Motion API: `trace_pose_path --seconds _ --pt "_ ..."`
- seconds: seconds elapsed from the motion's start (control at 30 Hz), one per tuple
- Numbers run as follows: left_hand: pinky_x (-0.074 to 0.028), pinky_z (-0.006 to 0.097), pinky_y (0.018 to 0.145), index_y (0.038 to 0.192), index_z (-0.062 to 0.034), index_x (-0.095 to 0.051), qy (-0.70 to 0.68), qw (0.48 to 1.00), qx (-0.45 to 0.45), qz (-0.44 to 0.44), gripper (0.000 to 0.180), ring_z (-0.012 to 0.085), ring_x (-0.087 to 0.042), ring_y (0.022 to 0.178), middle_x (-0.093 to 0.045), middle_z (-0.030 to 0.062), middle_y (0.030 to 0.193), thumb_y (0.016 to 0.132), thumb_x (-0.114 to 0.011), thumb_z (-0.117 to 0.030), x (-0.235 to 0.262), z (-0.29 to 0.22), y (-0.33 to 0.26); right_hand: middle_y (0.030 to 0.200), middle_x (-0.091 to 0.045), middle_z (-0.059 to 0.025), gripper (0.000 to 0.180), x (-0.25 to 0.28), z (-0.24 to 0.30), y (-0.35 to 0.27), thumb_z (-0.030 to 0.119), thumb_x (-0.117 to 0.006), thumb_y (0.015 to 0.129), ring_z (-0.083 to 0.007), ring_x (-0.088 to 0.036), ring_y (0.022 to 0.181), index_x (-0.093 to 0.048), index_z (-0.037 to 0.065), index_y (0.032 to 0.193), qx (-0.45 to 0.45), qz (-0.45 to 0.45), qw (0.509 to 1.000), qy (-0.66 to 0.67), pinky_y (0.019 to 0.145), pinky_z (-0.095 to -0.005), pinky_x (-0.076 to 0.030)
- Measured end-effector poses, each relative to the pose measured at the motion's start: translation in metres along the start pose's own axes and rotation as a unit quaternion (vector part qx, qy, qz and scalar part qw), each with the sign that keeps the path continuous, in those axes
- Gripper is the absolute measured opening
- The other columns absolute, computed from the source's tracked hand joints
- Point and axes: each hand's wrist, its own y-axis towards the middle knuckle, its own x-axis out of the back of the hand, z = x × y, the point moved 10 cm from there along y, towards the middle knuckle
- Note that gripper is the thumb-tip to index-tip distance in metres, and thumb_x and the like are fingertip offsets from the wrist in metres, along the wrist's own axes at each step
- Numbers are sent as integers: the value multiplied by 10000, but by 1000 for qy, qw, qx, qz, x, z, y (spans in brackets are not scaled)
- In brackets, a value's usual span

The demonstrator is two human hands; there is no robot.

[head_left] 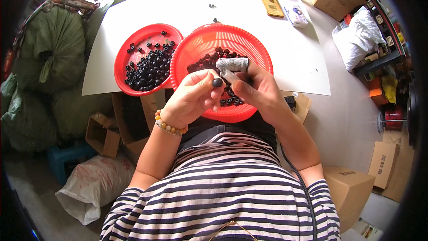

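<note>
while both hands hover over the red mesh basket point(249, 44), the left hand point(189, 100) is curled nearly closed, pinching a small black bead point(217, 82) between thumb and fingertips, with a string of amber beads point(169, 127) around its wrist. the right hand point(261, 91) is also closed, its fingers wrapped around a grey, speckled strip of sanding cloth point(232, 65) that sticks up above the thumb, just beside the bead. under the hands the basket holds a scatter of dark beads point(209, 60), and its near edge hangs past the counter point(285, 49) toward the person's striped shirt. to the left, touching the basket, a red bowl point(129, 47) holds a heap of black beads point(149, 69). farther back on the counter lie a yellow phone point(270, 3) and a white packet point(296, 12).
</note>
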Motion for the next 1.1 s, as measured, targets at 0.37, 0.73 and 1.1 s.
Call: trace_pose_path --seconds 0.37,0.73,1.1 --pt "-475 221 536 877 -38 -541 20 999 -27 9 216 53 -460 542 -503 -6 659 871 -473 -243 4 -10 -1 901 -561 -20 247 39 -37 7 113 -548 820 -54 -538 735 -483 11 1035 -79 -122 989 -34 640 -166 -432" --pt "-422 165 495 845 -18 -595 430 774 -238 -399 104 31 -501 571 -573 2 709 797 -579 -109 116 -132 -79 766 -528 47 235 49 -39 -3 115 -568 812 19 -399 612 -505 26 1019 -73 -154 985 -31 526 -130 -303" --pt "-451 212 572 836 -19 -615 558 676 -274 -396 107 63 -542 649 -595 32 721 758 -609 -92 93 -130 -74 763 -526 43 245 49 -37 -6 122 -576 809 8 -388 600 -509 29 1026 -52 -163 984 -49 523 -138 -304"
